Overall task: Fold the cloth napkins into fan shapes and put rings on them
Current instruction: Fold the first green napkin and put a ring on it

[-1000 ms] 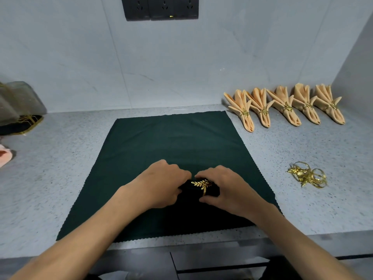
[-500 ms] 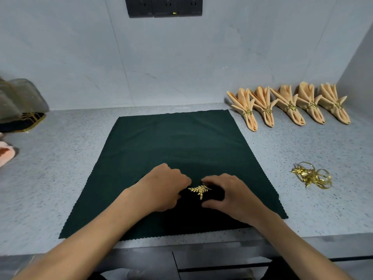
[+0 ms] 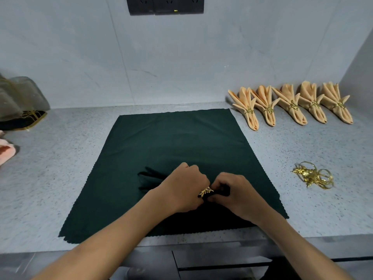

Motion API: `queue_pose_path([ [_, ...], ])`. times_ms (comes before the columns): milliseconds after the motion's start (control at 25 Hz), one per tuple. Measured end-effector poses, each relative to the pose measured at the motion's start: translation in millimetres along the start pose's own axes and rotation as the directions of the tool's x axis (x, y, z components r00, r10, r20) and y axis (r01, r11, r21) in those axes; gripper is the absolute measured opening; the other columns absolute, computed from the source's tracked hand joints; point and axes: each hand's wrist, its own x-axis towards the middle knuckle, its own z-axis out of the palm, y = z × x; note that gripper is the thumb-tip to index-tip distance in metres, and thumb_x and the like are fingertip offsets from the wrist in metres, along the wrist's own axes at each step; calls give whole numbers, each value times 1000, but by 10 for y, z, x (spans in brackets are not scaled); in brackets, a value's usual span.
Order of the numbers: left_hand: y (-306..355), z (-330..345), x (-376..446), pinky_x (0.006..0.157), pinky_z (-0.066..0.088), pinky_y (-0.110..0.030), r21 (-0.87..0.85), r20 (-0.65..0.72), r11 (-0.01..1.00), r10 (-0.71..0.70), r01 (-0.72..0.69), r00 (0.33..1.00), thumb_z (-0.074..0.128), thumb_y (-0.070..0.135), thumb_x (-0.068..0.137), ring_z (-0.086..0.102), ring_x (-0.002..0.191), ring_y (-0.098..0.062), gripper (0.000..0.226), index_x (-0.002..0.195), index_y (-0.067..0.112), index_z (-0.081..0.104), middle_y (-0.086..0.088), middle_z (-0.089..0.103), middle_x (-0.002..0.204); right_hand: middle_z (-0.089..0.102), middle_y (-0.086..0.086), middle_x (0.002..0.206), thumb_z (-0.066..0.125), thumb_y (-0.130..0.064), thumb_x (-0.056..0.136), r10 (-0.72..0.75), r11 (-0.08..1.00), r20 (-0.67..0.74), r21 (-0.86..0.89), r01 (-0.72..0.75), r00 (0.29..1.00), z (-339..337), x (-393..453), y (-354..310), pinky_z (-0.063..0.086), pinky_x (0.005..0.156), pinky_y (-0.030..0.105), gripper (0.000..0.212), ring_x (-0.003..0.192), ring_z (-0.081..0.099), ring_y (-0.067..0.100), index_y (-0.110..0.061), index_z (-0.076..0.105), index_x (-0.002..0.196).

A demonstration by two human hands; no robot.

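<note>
A folded dark green napkin [image 3: 150,179] lies on a flat dark green cloth [image 3: 177,138] spread on the counter; its pleated end sticks out to the left of my hands. A gold leaf ring [image 3: 205,191] sits around the napkin between my hands. My left hand [image 3: 184,185] grips the napkin just left of the ring. My right hand [image 3: 235,191] pinches the napkin's other end just right of the ring. Most of the napkin's middle is hidden under my fingers.
Several peach fan-folded napkins [image 3: 290,106] with gold rings line the back right of the counter [image 3: 60,158]. Loose gold rings [image 3: 313,176] lie in a heap at the right. A sheer bag [image 3: 18,98] and a pink cloth [image 3: 6,151] sit at the far left.
The ring has shifted and tilted between my hands. My hands have drawn closer together, and the napkin's pleated end now shows to the left of my left hand.
</note>
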Motion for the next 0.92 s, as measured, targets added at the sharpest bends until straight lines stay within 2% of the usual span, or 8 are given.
queue_pose_path([
  [200,-87,-33,-36,90,33,-37,169,14,983,63,-64,998,56,35,92,44,104,-20,17,101,22,61,5,64,96,60,-11,70,82,-22,74,113,993,-6,-12,-113,994,20,-37,-107,38,60,17,30,70,56,9,-30,54,65],
  [360,-139,69,-3,108,28,-48,202,-82,977,85,-67,993,58,23,86,46,105,-21,14,99,26,63,11,63,92,59,-8,66,79,-25,76,229,973,-73,4,-229,971,72,-105,-276,39,57,19,28,63,53,8,-25,53,66],
  [440,-175,155,-42,111,31,-53,126,-268,992,62,-29,961,67,25,77,51,110,-22,35,112,26,65,10,66,107,56,-6,61,78,-24,77,272,962,-165,39,-269,948,129,-166,-377,40,53,19,29,56,49,7,-22,51,66],
  [520,-108,227,-166,107,39,-48,-147,-450,982,-171,116,877,72,31,73,52,120,-23,59,130,18,59,3,61,129,52,-6,57,76,-22,78,314,949,-249,107,-296,916,192,-219,-459,39,50,18,31,51,45,6,-20,48,65],
  [600,31,276,-325,93,46,-34,-507,-454,821,-512,261,729,71,28,79,54,111,-19,50,126,15,62,5,63,123,51,-5,56,76,-22,79,362,932,-298,152,-330,884,259,-237,-515,39,49,18,32,51,45,5,-19,47,65],
  [680,112,352,-374,87,41,-23,-744,-210,566,-703,355,680,66,25,86,52,106,-12,38,124,19,62,11,62,117,53,-5,57,76,-25,79,362,932,-281,138,-336,889,289,-239,-543,39,50,17,30,53,47,4,-20,48,66],
  [800,24,452,-312,92,37,-19,-852,-50,418,-666,316,745,66,23,89,51,111,-5,48,134,26,52,17,55,126,61,-8,63,70,-42,83,364,930,-91,91,-356,927,192,-150,-590,40,52,17,27,58,55,2,-24,58,68],
  [920,-148,440,-196,88,47,-20,-920,-7,315,-610,234,792,73,19,83,59,97,1,64,140,31,46,26,50,124,65,-12,73,65,-34,87,372,928,-145,62,-367,917,54,103,-413,40,61,16,13,68,59,1,-27,63,76],
])
